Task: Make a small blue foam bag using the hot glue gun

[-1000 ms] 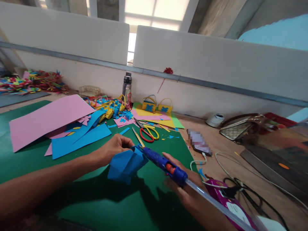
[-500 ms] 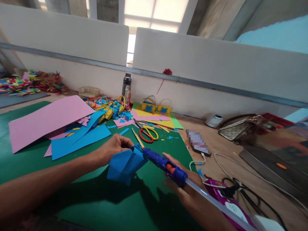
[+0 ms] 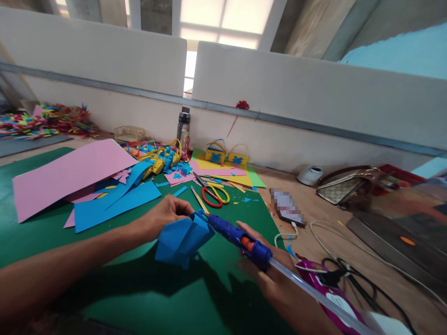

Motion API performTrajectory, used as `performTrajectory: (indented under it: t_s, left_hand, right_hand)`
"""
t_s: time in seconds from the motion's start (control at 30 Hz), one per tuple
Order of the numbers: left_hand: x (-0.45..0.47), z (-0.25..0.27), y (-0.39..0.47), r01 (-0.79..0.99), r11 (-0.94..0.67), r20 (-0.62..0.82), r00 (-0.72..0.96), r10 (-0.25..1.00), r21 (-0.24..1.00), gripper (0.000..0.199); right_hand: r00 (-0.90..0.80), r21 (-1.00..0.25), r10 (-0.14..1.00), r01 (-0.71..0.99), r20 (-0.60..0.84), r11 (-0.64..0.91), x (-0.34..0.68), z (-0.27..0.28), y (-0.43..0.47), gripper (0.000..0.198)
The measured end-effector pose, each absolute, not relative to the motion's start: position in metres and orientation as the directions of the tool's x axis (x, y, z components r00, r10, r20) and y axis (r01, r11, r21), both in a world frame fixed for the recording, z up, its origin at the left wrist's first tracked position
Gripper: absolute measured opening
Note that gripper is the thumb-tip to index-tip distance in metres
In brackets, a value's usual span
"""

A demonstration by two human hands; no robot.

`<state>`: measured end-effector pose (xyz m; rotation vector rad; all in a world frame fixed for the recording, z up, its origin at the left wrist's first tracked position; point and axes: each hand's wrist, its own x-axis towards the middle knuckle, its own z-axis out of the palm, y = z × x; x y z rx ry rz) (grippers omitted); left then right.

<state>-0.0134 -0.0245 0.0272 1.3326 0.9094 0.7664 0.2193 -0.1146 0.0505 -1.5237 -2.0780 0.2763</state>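
My left hand [image 3: 171, 211] pinches the upper edge of a folded blue paper piece [image 3: 183, 237], holding it just above the green mat [image 3: 139, 298]. In my right hand [image 3: 268, 270] is a blue glue gun [image 3: 240, 238], with a long clear glue stick [image 3: 310, 288] running out of its back end. The gun's nozzle points left and meets the top right edge of the blue piece; whether glue is coming out is too small to see. Red-and-yellow-handled scissors [image 3: 211, 195] lie on the mat just beyond the nozzle.
Pink sheets [image 3: 77, 174] and blue sheets [image 3: 118, 204] lie at left. Behind them are small paper bags [image 3: 164, 160] and scraps, with a bottle [image 3: 183, 125] nearby. To the right are a phone [image 3: 287, 207], cables, a magenta power strip [image 3: 321, 284] and a handbag [image 3: 349, 186].
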Motion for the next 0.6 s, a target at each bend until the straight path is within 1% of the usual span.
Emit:
performTrajectory:
  t_s: [0.23, 0.6]
  left_hand:
    - [-0.0129, 0.0308, -0.0274, 0.048, 0.092, -0.104, 0.464, 0.88, 0.995, 0.013]
    - [-0.0122, 0.0237, -0.0249, 0.055, 0.098, -0.112, 0.482, 0.869, 0.994, 0.017]
  right_hand:
    - [-0.182, -0.472, 0.938, 0.826, 0.294, 0.308, 0.2177, 0.0524, -0.1141, 0.051]
    - [-0.239, -0.522, 0.906, 0.754, 0.349, 0.4, 0.2185, 0.0476, -0.1133, 0.048]
